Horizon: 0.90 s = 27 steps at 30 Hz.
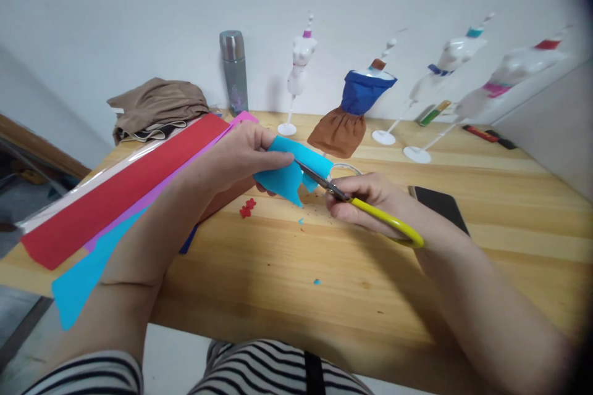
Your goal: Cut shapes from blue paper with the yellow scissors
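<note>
My left hand (250, 151) pinches a blue piece of paper (282, 184) between thumb and fingers, above the wooden table. In my right hand (365, 200) are scissors with yellow handles (386, 217). Their dark blades lie against the blue paper, just right of my left thumb; how far the blades are apart is hard to tell. The lower edge of the paper is cut into a jagged shape. Small red cut shapes (248, 207) and a tiny blue scrap (317, 282) lie on the table (259, 302) below my hands.
Red (125, 188) and other coloured sheets lie at the left, partly under my left forearm. Behind them are brown cloth (160, 103) and a flask (234, 71). Small white mannequins stand along the back, one in a blue and brown outfit (364, 94). A dark phone (440, 207) lies right.
</note>
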Motion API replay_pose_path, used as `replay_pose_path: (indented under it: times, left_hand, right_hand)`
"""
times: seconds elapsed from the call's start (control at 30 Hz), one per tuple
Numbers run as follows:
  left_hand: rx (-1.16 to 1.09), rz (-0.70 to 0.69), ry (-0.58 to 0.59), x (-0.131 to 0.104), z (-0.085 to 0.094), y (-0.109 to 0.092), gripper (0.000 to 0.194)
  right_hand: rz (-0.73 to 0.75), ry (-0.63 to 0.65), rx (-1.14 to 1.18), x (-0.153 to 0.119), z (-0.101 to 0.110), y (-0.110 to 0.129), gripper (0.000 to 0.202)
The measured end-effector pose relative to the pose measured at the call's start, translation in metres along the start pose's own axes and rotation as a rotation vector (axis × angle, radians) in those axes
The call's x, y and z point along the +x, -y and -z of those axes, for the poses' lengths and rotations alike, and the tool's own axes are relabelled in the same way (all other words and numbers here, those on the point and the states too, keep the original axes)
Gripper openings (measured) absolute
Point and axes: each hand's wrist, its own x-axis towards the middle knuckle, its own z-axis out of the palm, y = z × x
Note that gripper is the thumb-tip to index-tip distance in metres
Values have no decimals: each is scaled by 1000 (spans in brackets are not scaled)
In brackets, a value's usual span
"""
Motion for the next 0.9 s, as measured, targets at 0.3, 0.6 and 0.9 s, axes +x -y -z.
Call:
replay_pose_path:
  times: [0.3, 0.6, 0.9]
  left_hand:
    - [-112, 52, -26, 1, 0, 3, 23]
    - [-282, 36, -11, 15, -7, 16, 34]
    - [-327, 31, -104, 19, -13, 19, 19]
  right_hand:
    - [-29, 12, 28, 0, -1, 4, 61]
    - [-30, -80, 150, 2, -3, -6, 59]
    - [-45, -57, 227, 1, -5, 0, 56]
